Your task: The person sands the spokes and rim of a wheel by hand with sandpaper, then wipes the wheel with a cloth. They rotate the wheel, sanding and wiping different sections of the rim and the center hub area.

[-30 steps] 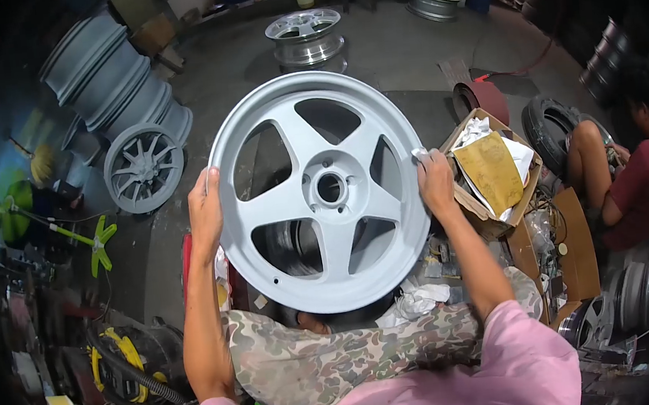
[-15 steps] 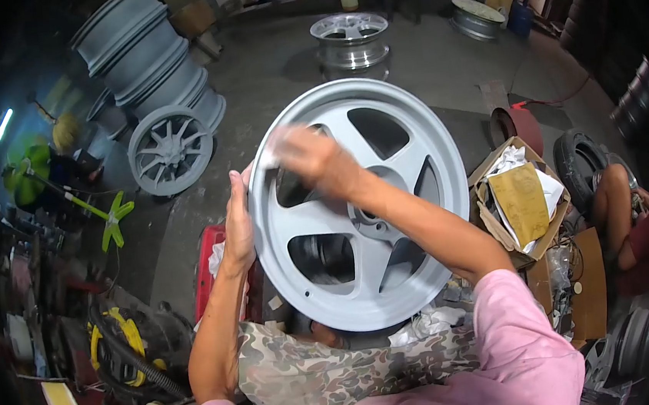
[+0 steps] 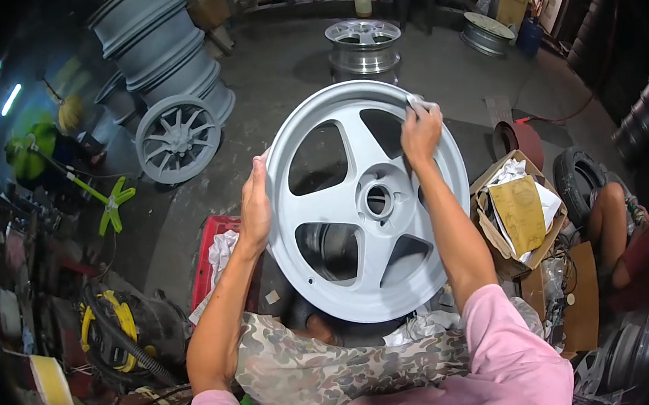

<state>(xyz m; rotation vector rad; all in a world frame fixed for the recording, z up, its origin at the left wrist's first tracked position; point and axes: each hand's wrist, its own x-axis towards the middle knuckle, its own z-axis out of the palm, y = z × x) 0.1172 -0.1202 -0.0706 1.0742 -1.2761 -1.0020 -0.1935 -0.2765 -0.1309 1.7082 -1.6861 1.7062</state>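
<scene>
A pale grey five-spoke car wheel rim [image 3: 329, 213] stands tilted in front of my lap, its face towards me. My left hand [image 3: 257, 204] grips the outer edge on the left, with some fingers hidden behind it. At the upper right of the rim, my right hand [image 3: 421, 132] is closed on a small whitish folded piece [image 3: 413, 101], pressed to the inner lip. It looks like sandpaper, but the hand covers most of it. My camouflage-patterned lap [image 3: 339, 375] lies just below the rim.
Grey rims [image 3: 165, 54] are stacked at the upper left, with a multi-spoke rim [image 3: 178, 138] leaning there. A shiny rim [image 3: 364, 45] stands ahead. To the right are a cardboard box of papers [image 3: 489, 219], a tyre [image 3: 578, 172] and a seated person [image 3: 645, 251]. A red crate [image 3: 203, 267] sits left.
My right hand has swept from the upper left of the rim across to its upper right, uncovering the hub. The left hand still holds the left edge.
</scene>
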